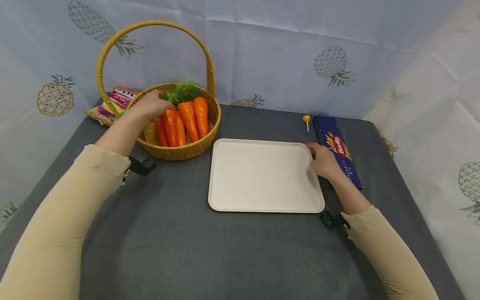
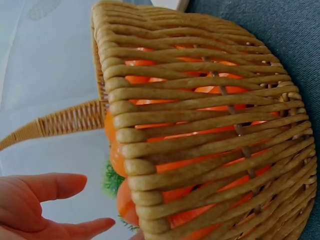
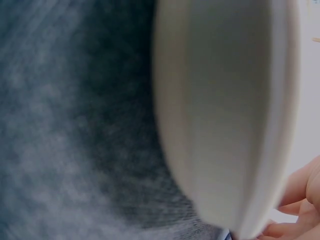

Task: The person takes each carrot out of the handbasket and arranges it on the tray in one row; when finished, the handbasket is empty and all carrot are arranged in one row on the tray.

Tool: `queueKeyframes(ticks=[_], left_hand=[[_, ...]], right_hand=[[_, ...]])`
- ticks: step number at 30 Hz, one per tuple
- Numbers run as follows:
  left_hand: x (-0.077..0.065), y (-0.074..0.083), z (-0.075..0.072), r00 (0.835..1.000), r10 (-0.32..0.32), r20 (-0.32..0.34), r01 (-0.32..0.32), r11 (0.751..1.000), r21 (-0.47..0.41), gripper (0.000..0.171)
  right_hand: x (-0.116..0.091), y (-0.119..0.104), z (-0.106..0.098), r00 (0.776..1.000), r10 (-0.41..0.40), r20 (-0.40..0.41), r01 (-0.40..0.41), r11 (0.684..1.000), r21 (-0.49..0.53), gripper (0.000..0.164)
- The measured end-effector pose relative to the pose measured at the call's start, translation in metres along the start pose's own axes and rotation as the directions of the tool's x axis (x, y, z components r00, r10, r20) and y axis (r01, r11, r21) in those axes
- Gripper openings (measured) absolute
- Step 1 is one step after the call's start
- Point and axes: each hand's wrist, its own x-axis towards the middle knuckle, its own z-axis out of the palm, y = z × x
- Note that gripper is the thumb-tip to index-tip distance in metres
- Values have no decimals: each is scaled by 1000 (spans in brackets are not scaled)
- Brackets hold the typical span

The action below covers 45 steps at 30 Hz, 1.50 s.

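A round wicker basket [image 1: 176,155] with a tall arched handle holds several orange carrots [image 1: 188,121] with green tops. Reaching over its left rim, my left hand [image 1: 151,105] is close to the carrot tops. The left wrist view shows that hand's thumb [image 2: 65,186] and a finger apart, with nothing gripped between them; other fingers are partly hidden. A cream rectangular tray [image 1: 264,177] lies flat on the table, right of the basket. My right hand [image 1: 323,160] grips the tray's right edge near its far corner. In the right wrist view, its fingers [image 3: 300,187] are at the rim.
Behind the basket's left side lies a colourful snack bag [image 1: 121,98]. A blue Barilla spaghetti box [image 1: 337,150] rests just right of my right hand, with a yellow lollipop [image 1: 306,119] beside its far end. A pineapple-print cloth [image 1: 262,54] hangs behind the dark table [image 1: 225,254].
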Motion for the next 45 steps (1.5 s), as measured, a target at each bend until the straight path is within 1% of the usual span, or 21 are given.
queueKeyframes(ticks=[5, 9, 13, 16, 21, 26, 30, 33, 36, 40, 45], left_hand=[[7, -1, 0, 1000, 8, 2, -8, 1000, 12, 74], [11, -4, 1, 999, 37, 1, -37, 997, 61, 70], [14, -8, 1, 999, 32, 22, -34, 996, 87, 67], [14, -10, 1, 999, 10, 52, -13, 998, 56, 69], [12, -11, 0, 996, -6, 89, 5, 1000, 9, 69], [12, -12, 2, 997, -14, 79, 14, 1000, 0, 67], [12, -12, 3, 997, -13, 76, 14, 1000, -9, 67], [12, -13, 3, 997, -11, 74, 12, 1000, -17, 67], [12, -14, 4, 998, -10, 67, 12, 1000, -22, 67], [11, -14, 4, 998, -6, 58, 7, 1000, -22, 66], [10, -13, 4, 999, -5, 49, 6, 1000, -24, 66]], right_hand=[[0, 1, 0, 1000, 9, 1, -9, 1000, -3, 63], [0, 2, 1, 1000, 11, 4, -11, 1000, -7, 64], [0, 2, 1, 1000, 13, -3, -14, 1000, -9, 64], [-1, 3, 0, 1000, 14, -6, -14, 1000, -7, 63], [-2, 5, 0, 1000, 29, 0, -29, 999, 14, 63], [-3, 5, 2, 998, 57, 8, -58, 998, 37, 63], [-5, 4, 4, 999, 36, -12, -36, 999, 24, 64], [-11, 1, 6, 999, 5, -39, -6, 1000, -10, 60], [-22, -4, 7, 999, -12, -41, 10, 998, -54, 55], [-39, -4, 7, 1000, -27, -1, 26, 997, -72, 56], [-59, 4, 4, 997, -46, 60, 49, 998, -50, 61]])
